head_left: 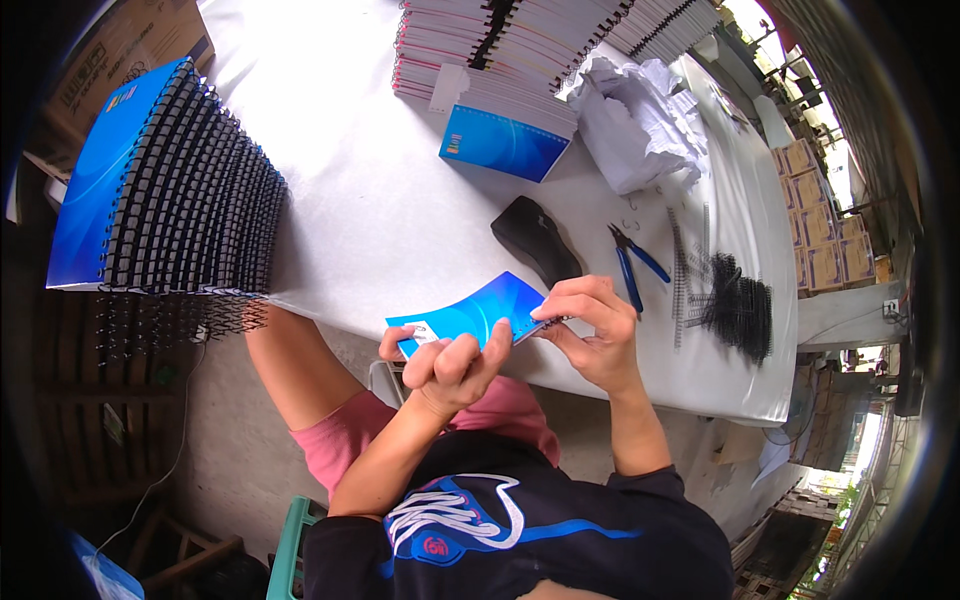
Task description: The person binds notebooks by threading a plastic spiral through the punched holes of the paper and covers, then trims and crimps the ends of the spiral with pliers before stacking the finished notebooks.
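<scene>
A small notebook with a shiny blue cover (490, 302) is held up over the table's near edge, tilted. My left hand (455, 368) is closed round its left and lower part, the thumb lying across the cover. At the punched right edge my right hand (595, 330) pinches the corner, where a bit of dark spiral coil shows between the fingertips. How far that coil runs through the holes is hidden by the fingers. Just beyond the notebook lies a black handheld device (537, 238). Blue-handled cutting pliers (636, 268) rest open to the right of my right hand.
A tall stack of coil-bound blue notebooks (190, 190) overhangs the table's left edge. At the back stand stacks of white page blocks (450, 50) and a blue-covered pile (505, 140). Crumpled white paper (640, 120) lies beside them. Loose black coils (735, 310) are heaped on the right.
</scene>
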Tool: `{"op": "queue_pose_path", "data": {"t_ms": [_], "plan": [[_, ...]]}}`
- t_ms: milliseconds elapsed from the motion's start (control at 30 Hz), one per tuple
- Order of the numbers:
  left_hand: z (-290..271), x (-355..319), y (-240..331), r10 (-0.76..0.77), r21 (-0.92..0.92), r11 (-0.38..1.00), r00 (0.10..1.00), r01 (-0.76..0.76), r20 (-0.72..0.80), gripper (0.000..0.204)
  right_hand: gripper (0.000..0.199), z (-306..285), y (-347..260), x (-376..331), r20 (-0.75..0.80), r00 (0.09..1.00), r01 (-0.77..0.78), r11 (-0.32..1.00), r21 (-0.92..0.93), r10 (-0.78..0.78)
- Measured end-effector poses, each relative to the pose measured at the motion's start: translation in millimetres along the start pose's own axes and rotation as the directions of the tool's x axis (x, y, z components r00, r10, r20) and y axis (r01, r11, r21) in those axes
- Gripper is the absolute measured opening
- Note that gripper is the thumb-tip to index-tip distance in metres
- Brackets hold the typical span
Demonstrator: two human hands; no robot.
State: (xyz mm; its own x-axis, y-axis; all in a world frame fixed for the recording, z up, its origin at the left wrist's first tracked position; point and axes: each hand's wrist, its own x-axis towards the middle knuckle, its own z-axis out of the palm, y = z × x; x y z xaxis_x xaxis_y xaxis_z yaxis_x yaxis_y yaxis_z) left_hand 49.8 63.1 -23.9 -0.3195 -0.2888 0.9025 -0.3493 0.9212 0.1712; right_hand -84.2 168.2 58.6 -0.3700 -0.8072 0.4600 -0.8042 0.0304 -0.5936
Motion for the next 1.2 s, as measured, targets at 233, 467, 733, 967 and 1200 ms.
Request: {"op": "queue_pose_path", "data": {"t_ms": [233,467,733,967,1200], "plan": [[4,6,-2,-0.057,-0.109,0.992,0.998,0.061,0.034,0.019,0.022,0,0,1,0.039,0.999,-0.025,0.999,-0.034,0.027],[1,23,0,-0.182,-0.227,0.94,0.937,0.255,0.298,0.023,0.018,0,0,1,0.106,0.994,0.037,0.972,-0.234,-0.012],[10,44,-14,-0.185,-0.315,0.882,0.873,0.351,0.452,0.03,0.03,-9,-1,7,0.227,0.971,-0.03,0.978,-0.205,0.077],[13,51,-29,-0.111,-0.406,0.85,0.868,0.335,0.484,0.05,0.045,-23,54,29,0.233,0.923,-0.2,0.899,-0.39,0.306],[12,47,-21,-0.183,-0.463,0.784,0.867,0.413,0.464,0.051,0.046,-8,66,17,0.305,0.936,0.052,0.787,-0.615,0.177]]}}
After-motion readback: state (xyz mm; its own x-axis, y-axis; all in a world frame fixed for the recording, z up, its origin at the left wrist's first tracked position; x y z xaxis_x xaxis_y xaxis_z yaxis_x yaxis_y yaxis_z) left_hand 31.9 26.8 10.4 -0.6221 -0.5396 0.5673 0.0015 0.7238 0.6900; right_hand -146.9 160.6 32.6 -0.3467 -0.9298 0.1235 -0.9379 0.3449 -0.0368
